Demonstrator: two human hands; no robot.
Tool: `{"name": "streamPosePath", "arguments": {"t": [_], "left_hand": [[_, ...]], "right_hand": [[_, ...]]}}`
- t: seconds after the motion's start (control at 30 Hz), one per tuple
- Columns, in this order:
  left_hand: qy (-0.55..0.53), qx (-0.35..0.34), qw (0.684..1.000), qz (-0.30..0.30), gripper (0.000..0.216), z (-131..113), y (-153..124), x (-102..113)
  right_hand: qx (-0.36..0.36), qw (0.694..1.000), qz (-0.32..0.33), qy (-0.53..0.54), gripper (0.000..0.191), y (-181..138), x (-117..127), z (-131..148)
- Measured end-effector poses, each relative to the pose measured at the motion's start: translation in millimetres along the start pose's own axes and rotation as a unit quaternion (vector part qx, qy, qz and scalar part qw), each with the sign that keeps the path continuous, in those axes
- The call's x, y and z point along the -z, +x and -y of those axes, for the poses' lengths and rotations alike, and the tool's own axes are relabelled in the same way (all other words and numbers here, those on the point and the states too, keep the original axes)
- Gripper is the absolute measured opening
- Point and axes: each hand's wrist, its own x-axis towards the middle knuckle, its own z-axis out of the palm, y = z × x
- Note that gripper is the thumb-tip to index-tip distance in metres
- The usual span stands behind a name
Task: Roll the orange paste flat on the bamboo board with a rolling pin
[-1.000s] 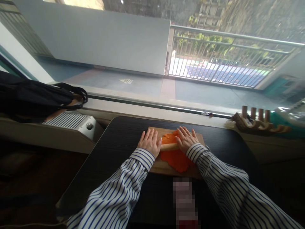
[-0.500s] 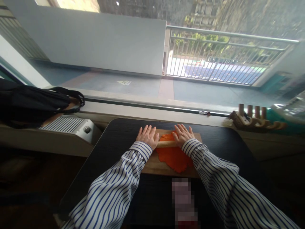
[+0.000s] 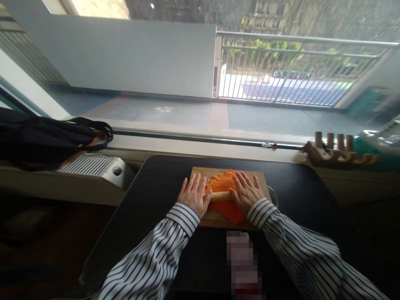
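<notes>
An orange sheet of dough or modelling clay [image 3: 233,213] lies flattened on a wooden board [image 3: 197,171], its edge uneven. Across it runs a pale wooden rolling pin [image 3: 221,196]. My left hand [image 3: 193,193] rests palm down over the pin's left end, fingers stretched forward. Over the right end lies my right hand [image 3: 248,192], also flat with fingers extended, partly above the orange sheet. Both palms cover the pin's ends, so only its middle shows.
The board sits on a black table [image 3: 150,200] beside a window. A black bag [image 3: 46,139] is at the left by a white radiator-like unit [image 3: 93,166]. A brown rack with pegs [image 3: 337,152] stands on the right sill. A pixelated patch [image 3: 245,262] covers something near me.
Both hands have come back toward me with the rolling pin, uncovering more of the orange sheet's far part and the board's far edge. The camera view has shifted slightly.
</notes>
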Motion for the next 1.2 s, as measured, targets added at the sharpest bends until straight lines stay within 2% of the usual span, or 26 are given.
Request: {"name": "streamPosePath", "arguments": {"t": [0.33,0.47,0.6,0.77,0.93,1.03,1.2], "left_hand": [[-0.013,0.061,0.995,0.074,0.055,13.2,53.3,-5.8],[-0.029,0.075,0.992,0.097,0.056,18.2,64.1,-9.1],[-0.036,0.086,0.989,0.113,0.054,20.1,64.6,-11.5],[-0.030,0.062,0.994,0.083,0.052,19.2,57.1,-12.1],[0.009,0.058,0.998,0.009,0.051,10.8,52.9,-5.9],[0.032,0.054,0.998,-0.029,0.055,4.8,42.2,-3.5],[0.020,0.044,0.999,-0.024,0.062,3.0,29.7,-4.0]], "right_hand": [[-0.058,0.994,0.050,0.071,0.056,48.8,-0.8,-6.5],[-0.073,0.992,0.041,0.091,0.054,57.8,-1.3,-8.3],[-0.055,0.996,0.004,0.075,0.052,48.7,2.6,-5.1],[0.006,0.999,-0.035,0.033,0.055,24.8,4.9,1.7],[-0.039,0.999,0.012,0.032,0.052,27.9,6.0,3.3],[-0.028,0.999,0.024,0.036,0.051,28.9,6.7,3.1],[-0.023,0.999,-0.001,0.034,0.051,24.3,4.1,3.3]]}}
